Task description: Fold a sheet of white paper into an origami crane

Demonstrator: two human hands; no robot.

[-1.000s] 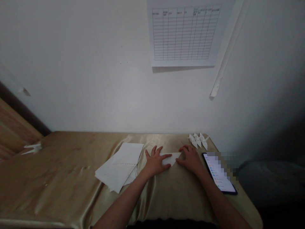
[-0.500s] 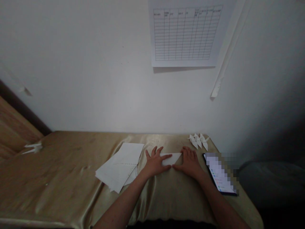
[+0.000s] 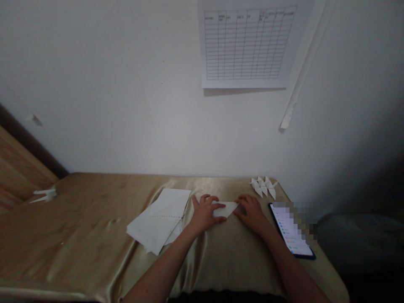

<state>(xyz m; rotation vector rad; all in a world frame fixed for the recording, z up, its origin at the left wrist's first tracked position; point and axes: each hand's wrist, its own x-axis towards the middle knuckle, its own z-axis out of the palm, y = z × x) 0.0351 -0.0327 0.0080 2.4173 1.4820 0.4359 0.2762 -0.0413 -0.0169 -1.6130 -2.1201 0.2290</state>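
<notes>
Half a second ago, the thumb of the right hand (image 3: 252,212) reached the lower tip of the paper (image 3: 224,209), right of lower centre in the frame; now it has drawn up and rightward, and the fingers have come in to the right corner. The left hand (image 3: 203,214) curls its upper fingers more.

Folded paper (image 3: 226,209) lies between the left hand (image 3: 205,214) and right hand (image 3: 251,212), nearer the tabletop's (image 3: 78,240) far edge. Left of them lie paper sheets (image 3: 160,216). Paper cranes (image 3: 262,187) sit by the far right corner, a smartphone (image 3: 288,233) before them along the right edge; scraps (image 3: 47,195) by the left edge.
</notes>
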